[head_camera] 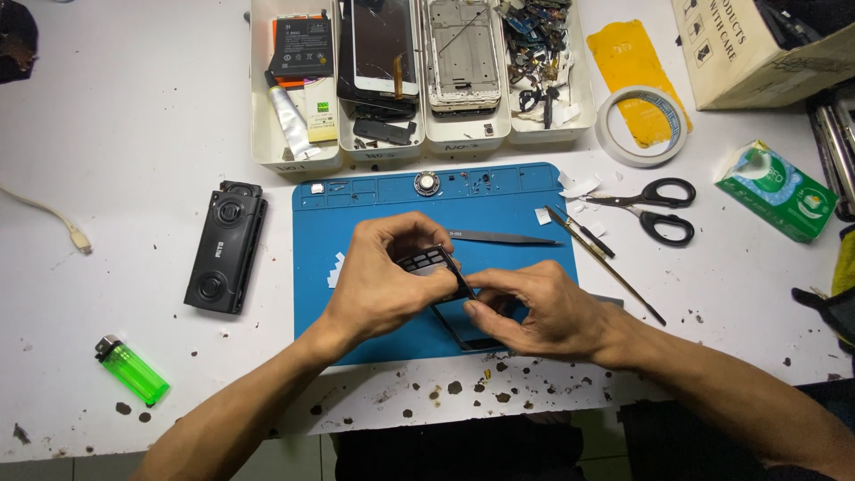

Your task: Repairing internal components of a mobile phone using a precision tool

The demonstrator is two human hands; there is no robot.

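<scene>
**Black frame gripped over the blue mat**

Green lighter (132, 370) lies near the table's (134, 134) front left corner, with a black speaker (226, 247) just off the mat's (338, 325) left edge. Your left hand (385, 283) and right hand (534, 309) both close their fingers on the black frame (443, 270) above the mat's front middle. Scissors (657, 207) lie beyond the mat's right edge.
</scene>
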